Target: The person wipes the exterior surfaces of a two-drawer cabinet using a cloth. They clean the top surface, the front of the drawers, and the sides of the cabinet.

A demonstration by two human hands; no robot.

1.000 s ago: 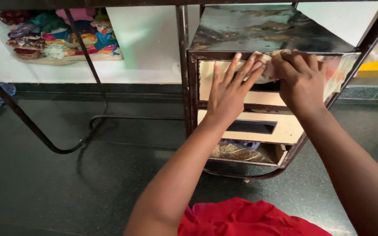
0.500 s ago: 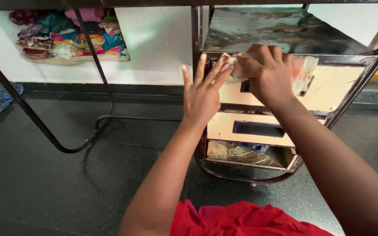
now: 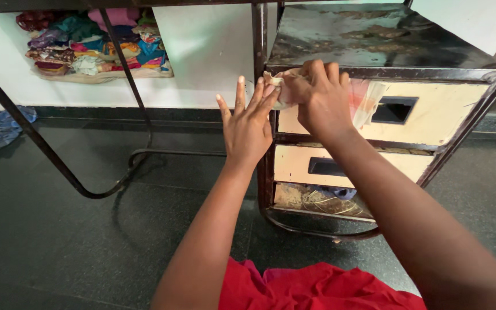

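Right hand [image 3: 320, 100] fingers curled tight, clamped on a pale cloth [image 3: 364, 99], pressed against the top-left corner of the upper drawer [image 3: 449, 115] on a metal cabinet [image 3: 374, 34]. Cloth bunches out at the hand's left side and trails flat across the drawer front to the right, near the handle slot. Left hand [image 3: 248, 126] open, fingers straight and slightly spread, fingertips touching the cloth's bunched end at the cabinet's left front edge. Lower drawer [image 3: 294, 163] shut beneath; bottom shelf holds clutter. Dark floor [image 3: 58, 229]; red fabric [image 3: 317, 290] at the bottom edge. Folded clothes [image 3: 96, 43] on a shelf upper left.
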